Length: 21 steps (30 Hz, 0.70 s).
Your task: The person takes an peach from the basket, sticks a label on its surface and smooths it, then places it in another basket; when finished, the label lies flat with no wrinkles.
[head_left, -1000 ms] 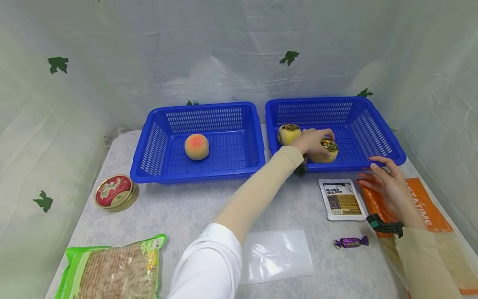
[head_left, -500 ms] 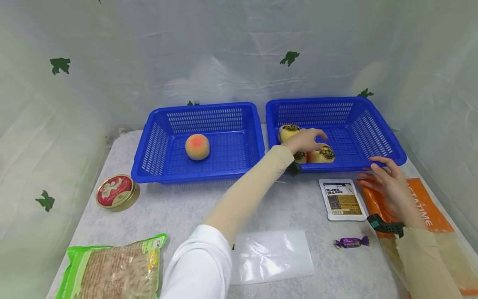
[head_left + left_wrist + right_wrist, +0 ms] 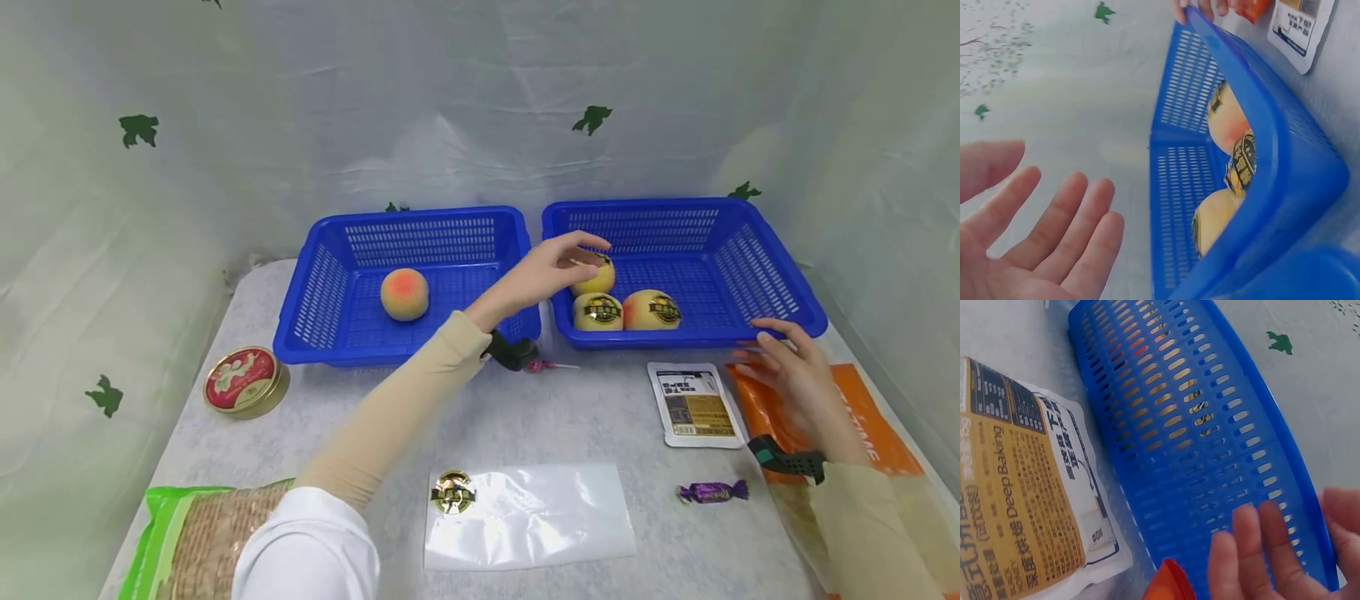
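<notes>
My left hand [image 3: 551, 271] hangs over the left end of the right blue basket [image 3: 697, 340], fingers loosely spread and holding nothing. Below it, partly hidden, lies a peach [image 3: 596, 282] with a black-and-gold label. Two more labelled peaches, one at the left [image 3: 597, 312] and one beside it [image 3: 651, 310], sit along the basket's front wall. My right hand [image 3: 806, 387] holds this basket's front rim near the right corner. In the right wrist view its fingers [image 3: 1247, 544] lie against the slotted outer wall, with another digit over the rim.
Another blue basket [image 3: 405, 360] holds one peach [image 3: 405, 294]. Around them are a red-lidded tin [image 3: 240, 382], a green-edged food bag [image 3: 217, 533], a clear plastic sleeve [image 3: 540, 517], a lollipop [image 3: 538, 365], a foil pouch [image 3: 696, 406], a purple candy [image 3: 712, 492] and an orange bag [image 3: 877, 425].
My left hand has let go of the front right peach and drawn up and left. The lollipop and the sleeve's gold label now show. My right hand stays at the rim.
</notes>
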{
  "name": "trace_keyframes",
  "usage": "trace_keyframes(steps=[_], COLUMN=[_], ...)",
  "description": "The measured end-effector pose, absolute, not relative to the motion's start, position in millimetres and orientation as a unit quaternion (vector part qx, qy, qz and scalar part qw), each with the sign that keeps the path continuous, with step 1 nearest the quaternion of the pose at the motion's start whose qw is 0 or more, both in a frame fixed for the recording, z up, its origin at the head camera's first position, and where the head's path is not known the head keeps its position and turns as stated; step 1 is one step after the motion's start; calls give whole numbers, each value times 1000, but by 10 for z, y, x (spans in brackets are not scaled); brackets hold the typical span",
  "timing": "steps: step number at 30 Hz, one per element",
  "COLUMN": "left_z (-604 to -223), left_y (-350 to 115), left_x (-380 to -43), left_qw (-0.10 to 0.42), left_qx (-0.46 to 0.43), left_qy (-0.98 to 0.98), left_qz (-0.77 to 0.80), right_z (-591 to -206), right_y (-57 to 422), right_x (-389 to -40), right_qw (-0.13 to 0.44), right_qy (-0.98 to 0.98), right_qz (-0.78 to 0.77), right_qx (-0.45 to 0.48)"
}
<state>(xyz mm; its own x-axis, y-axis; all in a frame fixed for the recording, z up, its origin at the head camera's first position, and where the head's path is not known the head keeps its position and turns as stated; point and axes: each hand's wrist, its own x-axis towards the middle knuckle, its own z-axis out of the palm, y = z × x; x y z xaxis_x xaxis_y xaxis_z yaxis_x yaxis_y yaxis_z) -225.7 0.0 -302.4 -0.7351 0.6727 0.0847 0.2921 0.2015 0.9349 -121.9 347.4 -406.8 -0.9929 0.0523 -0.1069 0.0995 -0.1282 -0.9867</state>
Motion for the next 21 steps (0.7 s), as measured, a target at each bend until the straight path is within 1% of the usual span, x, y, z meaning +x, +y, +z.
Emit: trace_keyframes(steps=[6, 12, 16, 19, 21], left_z=[-2806, -3122, -3366, -3507, -3577], left_y=[-498, -1005, -1301, -1483, -1578], left_x=[-1881, -1689, -1455, -1263, -1159], left_qw=[173, 154, 140, 130, 127], left_qx=[275, 212, 172, 140, 121], left_qy=[712, 669, 661, 666, 672], left_qz=[623, 695, 717, 721, 719], right_z=[-4027, -3987, -3995, -3865, -3713], right_y=[3475, 3419, 3375, 3197, 3013], right_x=[-1179, -1162, -1210, -1242, -1254], right_qw=[4, -1, 0, 2, 8], right_qy=[656, 668, 707, 743, 752], right_qz=[-754, -744, -707, -670, -658], right_qx=[31, 13, -4, -18, -36])
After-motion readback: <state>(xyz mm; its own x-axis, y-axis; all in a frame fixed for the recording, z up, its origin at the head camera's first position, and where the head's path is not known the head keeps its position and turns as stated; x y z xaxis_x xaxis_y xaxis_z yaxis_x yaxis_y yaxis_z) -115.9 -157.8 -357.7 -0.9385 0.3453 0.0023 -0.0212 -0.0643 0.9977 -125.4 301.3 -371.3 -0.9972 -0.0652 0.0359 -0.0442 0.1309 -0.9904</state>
